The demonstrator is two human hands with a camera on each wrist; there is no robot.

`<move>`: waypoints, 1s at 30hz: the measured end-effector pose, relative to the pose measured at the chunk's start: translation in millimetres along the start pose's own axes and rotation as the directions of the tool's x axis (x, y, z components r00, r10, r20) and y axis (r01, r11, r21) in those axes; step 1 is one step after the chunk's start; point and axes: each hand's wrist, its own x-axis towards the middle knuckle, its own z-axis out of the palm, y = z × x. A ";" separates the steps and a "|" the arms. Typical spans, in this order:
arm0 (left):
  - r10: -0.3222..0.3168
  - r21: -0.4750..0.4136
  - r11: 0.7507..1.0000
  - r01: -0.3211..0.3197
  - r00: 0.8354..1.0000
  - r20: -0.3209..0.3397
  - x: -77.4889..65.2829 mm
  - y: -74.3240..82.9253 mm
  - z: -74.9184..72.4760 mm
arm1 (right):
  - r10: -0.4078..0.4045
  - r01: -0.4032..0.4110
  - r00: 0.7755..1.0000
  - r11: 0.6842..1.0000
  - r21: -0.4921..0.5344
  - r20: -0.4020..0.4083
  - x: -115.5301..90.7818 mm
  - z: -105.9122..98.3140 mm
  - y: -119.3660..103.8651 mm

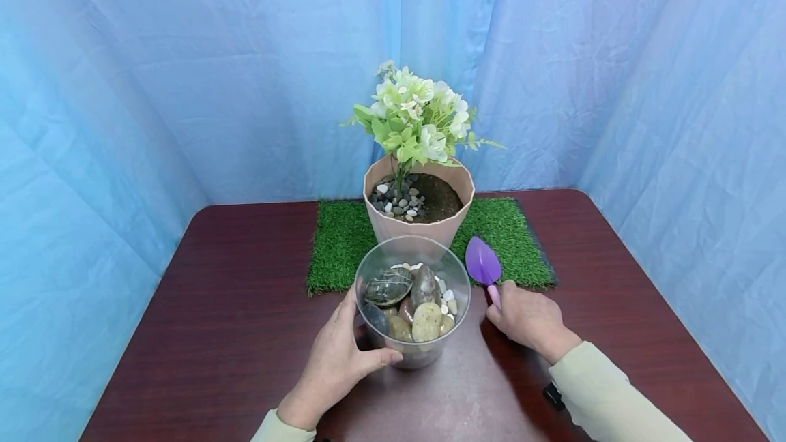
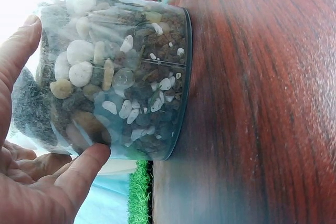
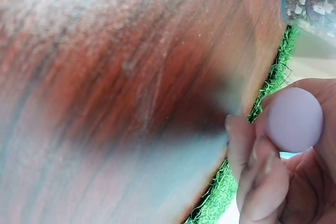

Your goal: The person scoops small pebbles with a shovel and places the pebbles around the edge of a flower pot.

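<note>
My left hand (image 1: 331, 363) grips the near left side of a clear plastic container (image 2: 185, 85), thumb in front and fingers around the side. Large smooth stones (image 1: 426, 322) lie on top inside it, with small white pebbles (image 2: 81, 73) and brown grit lower down. The container stands upright on the table in the left wrist view. To its right, my right hand (image 1: 531, 316) holds a small purple garden trowel (image 1: 483, 262) by its pink handle (image 3: 295, 120). The trowel's blade points away from me, over the turf's near edge, and looks bare.
Behind the container stands a pinkish flowerpot (image 1: 383, 225) with white artificial flowers (image 1: 424, 114). Dark soil (image 1: 439, 193) fills its right part, pebbles its left. Under the pot lies a green turf mat (image 1: 338, 251) on the dark red table (image 1: 245, 305). Blue curtains (image 1: 276, 87) surround the table.
</note>
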 end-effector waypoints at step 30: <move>-0.005 -0.013 1.000 0.005 1.000 -0.002 -0.3 0.1 1.0 | 0.019 0.005 0.989 0.988 0.157 -0.150 -39.6 -32.4 18.8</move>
